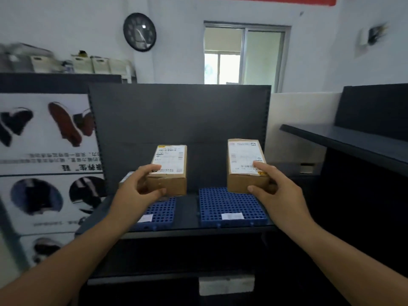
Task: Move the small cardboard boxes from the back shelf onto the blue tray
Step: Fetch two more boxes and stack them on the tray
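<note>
Two bare forearms reach in from the bottom corners, well apart, with open air between them above the dark lower shelves. Ahead stands a dark shelf unit (176,115). Its tall back panel closes off the rear, and its front lip runs just below the trays. A shoe poster (44,151) crowds the unit's left side, while on the right a gap separates it from a dark counter (353,140).

Two blue perforated trays lie side by side on the shelf board, with a bare dark strip between them. The left tray (162,214) is partly hidden by the wrist; the right tray (229,208) is almost wholly in view. Each carries one white sticker near its front edge.

Two small cardboard boxes stand apart with a clear gap between them. The left box (171,173) is at the rear edge of the left tray, and the right box (242,166) overlaps the back of the right tray. Whether either rests on its tray or is held just above it, I cannot tell. Both are plain brown and oblong, each topped with one white shipping label bearing barcodes.

The left hand (136,191) grips the left box at its near left corner, forefinger on top and thumb on the near face. The right hand (280,193) grips the right box at its near right corner in the same way.
</note>
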Tool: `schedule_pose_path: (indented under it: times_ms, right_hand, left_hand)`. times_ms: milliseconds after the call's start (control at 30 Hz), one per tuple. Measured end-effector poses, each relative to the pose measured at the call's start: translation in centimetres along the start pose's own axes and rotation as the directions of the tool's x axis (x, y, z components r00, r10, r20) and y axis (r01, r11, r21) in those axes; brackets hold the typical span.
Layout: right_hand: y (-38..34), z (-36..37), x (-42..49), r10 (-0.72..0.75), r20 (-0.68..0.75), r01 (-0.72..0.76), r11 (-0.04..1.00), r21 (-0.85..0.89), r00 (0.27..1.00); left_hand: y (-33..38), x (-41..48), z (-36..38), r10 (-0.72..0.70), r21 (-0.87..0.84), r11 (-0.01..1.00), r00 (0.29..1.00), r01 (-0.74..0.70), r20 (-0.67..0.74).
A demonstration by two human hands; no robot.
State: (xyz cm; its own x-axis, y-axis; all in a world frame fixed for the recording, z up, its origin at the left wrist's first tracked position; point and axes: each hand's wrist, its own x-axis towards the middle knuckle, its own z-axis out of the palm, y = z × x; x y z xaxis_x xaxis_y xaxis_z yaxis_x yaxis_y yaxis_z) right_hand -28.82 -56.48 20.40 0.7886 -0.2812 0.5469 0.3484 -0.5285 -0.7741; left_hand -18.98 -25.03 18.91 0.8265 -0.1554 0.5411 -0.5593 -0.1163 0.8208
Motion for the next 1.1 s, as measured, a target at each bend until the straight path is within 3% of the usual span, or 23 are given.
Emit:
schedule_pose_path:
  times_ms: [133,567,1100]
  right_hand:
    - [1.1,5.5,2.6,0.027,0.068,-0.031,0.998,0.061,0.997]
    - [5.2,24.7,13.1,0.070,0.158,-0.083,0.994,0.077,0.985]
    - [14.4,41.8,21.1,0.165,0.290,-0.160,0.986,-0.043,0.943]
  left_hand:
    - [-3.5,1.4,-4.9,-0.012,0.109,0.994,0.997,0.021,-0.074]
    - [-19.0,12.3,-17.0,-0.088,0.170,0.979,0.983,0.115,-0.159]
    - [-35.4,22.2,-18.3,-0.256,0.248,0.933,0.965,0.260,-0.048]
